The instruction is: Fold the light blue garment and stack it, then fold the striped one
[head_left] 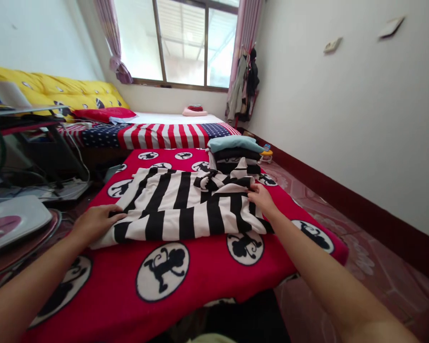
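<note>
A black-and-white striped garment point(186, 205) lies spread on a red blanket point(207, 267) printed with black monkey circles. My left hand point(96, 221) rests on the garment's left edge, fingers curled over the fabric. My right hand point(260, 197) pinches the cloth at the garment's right side, near a bunched part by the collar. Both forearms reach in from the bottom of the view.
A stack of folded clothes point(236, 155), light blue on top, sits at the blanket's far right. Behind is a bed with a stars-and-stripes cover point(164, 135) and red pillow point(103, 114). A stand with cables point(39, 143) is at left; a tiled floor point(343, 247) and a wall at right.
</note>
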The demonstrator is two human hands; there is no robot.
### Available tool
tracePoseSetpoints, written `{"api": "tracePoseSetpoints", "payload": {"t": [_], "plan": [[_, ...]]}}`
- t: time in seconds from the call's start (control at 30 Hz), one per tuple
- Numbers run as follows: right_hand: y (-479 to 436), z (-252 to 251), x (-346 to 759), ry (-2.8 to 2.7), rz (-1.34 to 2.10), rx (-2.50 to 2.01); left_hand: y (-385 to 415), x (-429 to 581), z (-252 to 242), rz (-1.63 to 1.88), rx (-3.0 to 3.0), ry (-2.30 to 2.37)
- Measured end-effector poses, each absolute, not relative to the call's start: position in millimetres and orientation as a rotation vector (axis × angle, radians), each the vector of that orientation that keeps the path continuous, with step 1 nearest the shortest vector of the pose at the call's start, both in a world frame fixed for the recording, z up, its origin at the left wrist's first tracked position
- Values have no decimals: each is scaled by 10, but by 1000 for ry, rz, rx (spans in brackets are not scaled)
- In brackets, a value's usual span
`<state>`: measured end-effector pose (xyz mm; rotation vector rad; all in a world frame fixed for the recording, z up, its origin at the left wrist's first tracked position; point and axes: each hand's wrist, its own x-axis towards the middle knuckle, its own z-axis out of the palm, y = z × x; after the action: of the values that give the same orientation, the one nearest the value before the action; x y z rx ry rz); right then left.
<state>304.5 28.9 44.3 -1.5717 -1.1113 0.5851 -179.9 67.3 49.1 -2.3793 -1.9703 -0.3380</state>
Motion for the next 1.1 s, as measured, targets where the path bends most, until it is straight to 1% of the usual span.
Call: {"api": "tracePoseSetpoints", "payload": {"t": [0.07,0.17,0.23,0.3,0.37,0.43,0.6,0.7,0.83,1.0,1.1], "plan": [[119,375,3130,-1252,396,-1657,616,-1805,449,-356,-2319,-1938],[-126,395,3227,-1541,153,-1939,457,-1732,518,-378,-2286,-1758],[-230,407,3236,-1655,179,-2141,335,-1573,559,-488,-2349,-1643],[-278,379,3204,-1720,261,-2243,224,-1339,527,-639,-2544,-1531],[-282,328,3159,-1760,337,-2195,143,-1089,417,-716,-2774,-1388],[-271,290,3134,-1756,399,-2049,102,-883,266,-671,-2895,-1266],[-353,311,3202,-1431,423,-1786,102,-708,-20,-530,-2875,-1167],[-476,311,3238,-1311,365,-1653,96,-719,-66,-507,-2848,-1163],[-617,284,3168,-1351,343,-1602,78,-713,-62,-556,-2834,-1171],[-688,291,2948,-1411,538,-1539,64,-695,-60,-588,-2815,-1168],[-658,259,2854,-1192,640,-1539,63,-694,-66,-585,-2804,-1171]]}}
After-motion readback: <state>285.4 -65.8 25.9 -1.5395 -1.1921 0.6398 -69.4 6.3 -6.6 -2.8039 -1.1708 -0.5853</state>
